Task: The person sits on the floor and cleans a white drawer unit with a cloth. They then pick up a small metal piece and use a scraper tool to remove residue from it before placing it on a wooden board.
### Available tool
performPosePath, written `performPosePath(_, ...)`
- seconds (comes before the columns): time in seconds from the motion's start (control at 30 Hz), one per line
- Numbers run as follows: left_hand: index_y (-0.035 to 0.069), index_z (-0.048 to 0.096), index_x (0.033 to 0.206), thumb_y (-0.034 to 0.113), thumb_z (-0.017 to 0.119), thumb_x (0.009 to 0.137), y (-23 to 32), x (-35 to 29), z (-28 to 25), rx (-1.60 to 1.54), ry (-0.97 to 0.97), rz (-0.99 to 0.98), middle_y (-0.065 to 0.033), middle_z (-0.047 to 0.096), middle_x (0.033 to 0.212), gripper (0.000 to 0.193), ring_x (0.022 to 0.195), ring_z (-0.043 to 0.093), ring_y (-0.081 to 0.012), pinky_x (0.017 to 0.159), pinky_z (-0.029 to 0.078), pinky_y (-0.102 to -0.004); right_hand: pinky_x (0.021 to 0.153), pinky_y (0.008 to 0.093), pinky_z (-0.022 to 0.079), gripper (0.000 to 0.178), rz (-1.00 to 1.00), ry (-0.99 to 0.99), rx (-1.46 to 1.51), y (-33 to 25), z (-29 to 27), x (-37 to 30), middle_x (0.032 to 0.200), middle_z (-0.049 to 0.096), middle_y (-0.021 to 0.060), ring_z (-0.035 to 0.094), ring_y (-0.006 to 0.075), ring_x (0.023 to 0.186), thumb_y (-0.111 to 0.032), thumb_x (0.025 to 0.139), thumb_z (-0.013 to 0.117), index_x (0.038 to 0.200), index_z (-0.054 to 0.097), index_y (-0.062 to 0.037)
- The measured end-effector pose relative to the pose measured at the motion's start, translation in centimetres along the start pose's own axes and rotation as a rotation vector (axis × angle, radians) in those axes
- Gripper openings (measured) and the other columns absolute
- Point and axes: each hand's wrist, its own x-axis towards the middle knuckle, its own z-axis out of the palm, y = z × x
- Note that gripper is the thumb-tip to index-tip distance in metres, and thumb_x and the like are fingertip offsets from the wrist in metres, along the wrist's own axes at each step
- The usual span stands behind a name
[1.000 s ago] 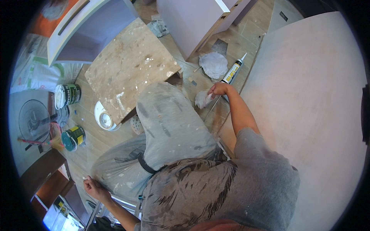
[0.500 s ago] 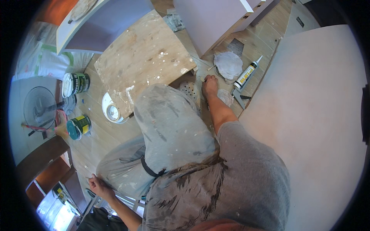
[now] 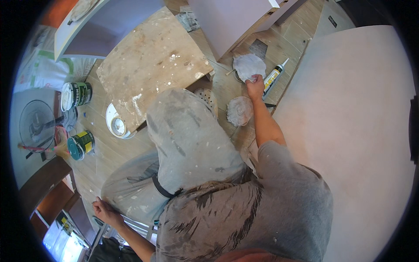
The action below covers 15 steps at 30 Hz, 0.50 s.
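Since the earlier frame the right hand (image 3: 255, 84) has reached further up the frame, from the floor beside the knee to the pale rag (image 3: 248, 66) at upper centre. Its fingers now close on the lower edge of that rag, which lies on the wooden floor (image 3: 100, 153). A sealant tube (image 3: 274, 75) lies just right of the hand, nozzle toward the upper right. A second crumpled rag (image 3: 239, 111) sits below the hand, beside the forearm.

The left hand (image 3: 104, 211), at lower left, rests with fingers spread flat on a metal frame (image 3: 126, 225); it holds nothing.

A spattered wooden board (image 3: 150, 65) fills the upper centre-left. Left of it stand two paint tins (image 3: 75, 95), with a white lid (image 3: 117, 125) between the lower tin and the board. A large pale panel (image 3: 349, 131) occupies the right side.
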Motion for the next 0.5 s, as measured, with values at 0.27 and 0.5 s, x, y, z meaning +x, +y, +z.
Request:
performPosePath(0.27, 0.014, 0.043, 0.073, 0.020, 0.060, 0.103, 0.5, -0.4, -0.2, -0.023, -0.031, -0.022, 0.0096, 0.030, 0.064, 0.036, 0.058, 0.024, -0.0022, 0.054, 0.017, -0.0240, 0.091, 0.0464, 0.054, 0.045, -0.172, -0.178, -0.532, -1.1, -3.1, 2.8, 0.114, 0.065, 0.0209, 0.067, 0.0402, 0.100, -0.021, 0.076, 0.072, 0.119, 0.067, -0.0112)
performPosePath(0.5, 0.014, 0.042, 0.070, 0.020, 0.060, 0.103, 1.2, -0.5, 0.8, -0.002, 0.001, 0.011, 0.0097, 0.030, 0.063, 0.038, 0.058, 0.024, -0.0020, 0.054, 0.016, -0.0242, 0.081, 0.0418, 0.054, 0.028, -0.101, 0.129, -0.083, -3.7, -8.1, 6.3, 0.092, 0.072, 0.0209, 0.070, 0.0352, 0.089, -0.027, 0.075, 0.073, 0.093, 0.077, -0.0057)
